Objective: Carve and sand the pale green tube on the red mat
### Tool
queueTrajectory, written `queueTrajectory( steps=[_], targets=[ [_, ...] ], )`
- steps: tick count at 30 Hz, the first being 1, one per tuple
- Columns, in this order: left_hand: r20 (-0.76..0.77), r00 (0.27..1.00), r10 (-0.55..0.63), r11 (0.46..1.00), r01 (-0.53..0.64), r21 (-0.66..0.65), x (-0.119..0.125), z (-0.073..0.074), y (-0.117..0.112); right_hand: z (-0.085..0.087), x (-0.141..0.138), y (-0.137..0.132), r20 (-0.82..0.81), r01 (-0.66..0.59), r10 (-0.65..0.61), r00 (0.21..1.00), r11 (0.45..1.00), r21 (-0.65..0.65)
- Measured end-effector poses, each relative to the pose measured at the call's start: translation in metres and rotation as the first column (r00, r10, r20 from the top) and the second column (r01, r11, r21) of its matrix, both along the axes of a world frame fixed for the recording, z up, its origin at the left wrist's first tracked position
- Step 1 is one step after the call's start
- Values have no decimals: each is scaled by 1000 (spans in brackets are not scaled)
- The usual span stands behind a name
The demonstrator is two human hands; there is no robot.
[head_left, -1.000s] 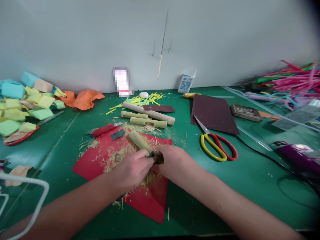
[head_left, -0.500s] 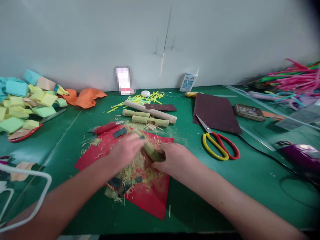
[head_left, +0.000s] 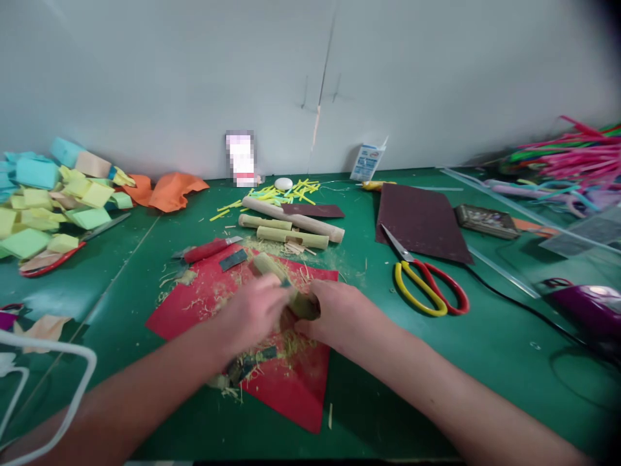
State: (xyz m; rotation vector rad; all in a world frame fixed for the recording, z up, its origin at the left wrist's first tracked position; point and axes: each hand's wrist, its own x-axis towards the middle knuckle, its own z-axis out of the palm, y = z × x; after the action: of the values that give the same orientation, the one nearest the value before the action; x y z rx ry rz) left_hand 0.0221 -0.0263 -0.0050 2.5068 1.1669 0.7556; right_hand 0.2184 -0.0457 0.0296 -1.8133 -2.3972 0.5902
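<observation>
A pale green bamboo tube [head_left: 272,266] slants over the red sheet [head_left: 301,404], its hollow end toward me. My right hand [head_left: 334,307] is closed round that near end. My left hand [head_left: 259,307], somewhat blurred, is closed on a small dark piece of sandpaper [head_left: 285,283] pressed against the tube's upper side. Shavings and fibres [head_left: 291,349] lie on the sheet under and around both hands. Another dark strip [head_left: 233,260] rests beyond my left hand, and several more scraps [head_left: 250,366] lie nearer to me.
Behind the sheet lie a red-handled knife [head_left: 208,250] and several bamboo pieces [head_left: 292,237]. Scissors [head_left: 421,285] rest on the right, partly over a dark brown sheet [head_left: 417,220]. A purple glue gun [head_left: 587,301] with a cable sits far right; folded paper [head_left: 36,200] is heaped at left.
My left hand has slid along the tube toward me and to the right, with the sandpaper, uncovering more of the tube's far end. My right hand keeps its hold. The view has shifted slightly.
</observation>
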Motion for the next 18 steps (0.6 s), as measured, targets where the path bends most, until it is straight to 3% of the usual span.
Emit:
queueTrajectory(
  steps=[2, 7, 13, 18],
  targets=[
    [17, 998, -63, 998, 63, -11, -4, -1, 2, 0, 0, 0, 9, 7, -7, 1000, 1000, 2],
    [83, 980, 182, 980, -188, 66, -20, -1, 22, 1, 0, -1, -23, 14, -14, 1000, 1000, -6],
    [34, 999, -43, 998, 42, 37, 2, -5, 0, -1, -1, 1, -56, -7, 8, 998, 1000, 14],
    [65, 984, 167, 980, -173, 100, -12, -1, 27, -5, -2, 3, -77, 42, -35, 996, 994, 102]
  ],
)
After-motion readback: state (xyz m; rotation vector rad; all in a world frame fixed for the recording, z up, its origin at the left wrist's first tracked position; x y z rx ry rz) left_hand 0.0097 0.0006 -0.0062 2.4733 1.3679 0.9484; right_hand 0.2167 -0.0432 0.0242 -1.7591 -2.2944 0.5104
